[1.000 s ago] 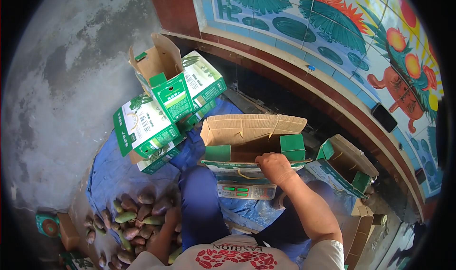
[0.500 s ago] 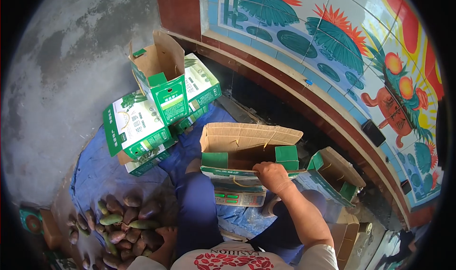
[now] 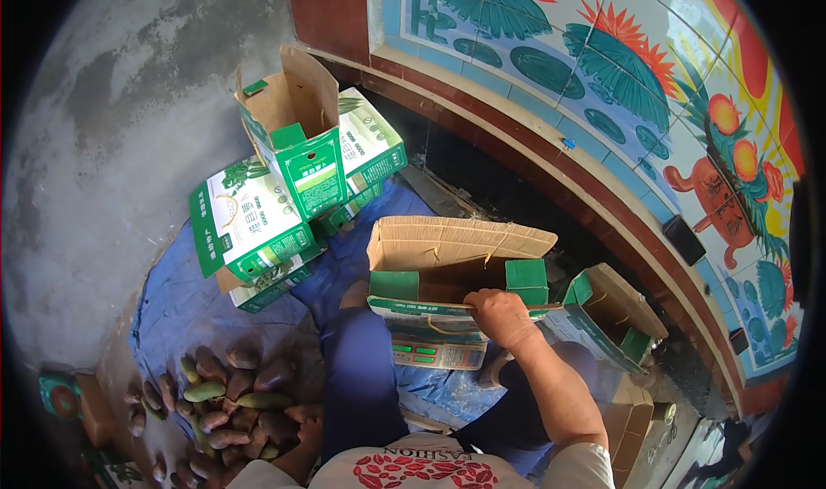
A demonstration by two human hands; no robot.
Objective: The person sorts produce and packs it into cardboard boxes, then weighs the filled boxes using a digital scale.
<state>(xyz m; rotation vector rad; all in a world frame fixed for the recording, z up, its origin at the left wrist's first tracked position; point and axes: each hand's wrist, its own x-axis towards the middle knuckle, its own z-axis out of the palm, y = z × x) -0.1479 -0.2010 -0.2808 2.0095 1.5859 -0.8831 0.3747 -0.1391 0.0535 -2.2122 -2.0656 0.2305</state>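
An open green-and-white cardboard box (image 3: 397,287) stands in front of me on a digital scale (image 3: 439,355) with lit green displays. My right hand (image 3: 501,315) grips the near flap of this box, fingers curled over its edge. At lower left, a heap of radishes (image 3: 231,437), mostly reddish-brown with a few green, lies on the ground. My left hand (image 3: 310,433) is low at the right side of that heap, next to a reddish radish (image 3: 303,413). Its fingers are mostly hidden, so its grip cannot be made out.
Closed printed boxes (image 3: 258,209) are stacked at upper left, with an open box (image 3: 314,175) on top. Another open box (image 3: 602,321) leans on the right. Blue sheeting (image 3: 172,295) covers the ground. A tiled wall (image 3: 551,67) with painted pictures curves along the right.
My left hand has shifted slightly at the heap's edge, and a reddish radish now shows beside it. My right hand stays on the box flap. The whole view has shifted slightly.
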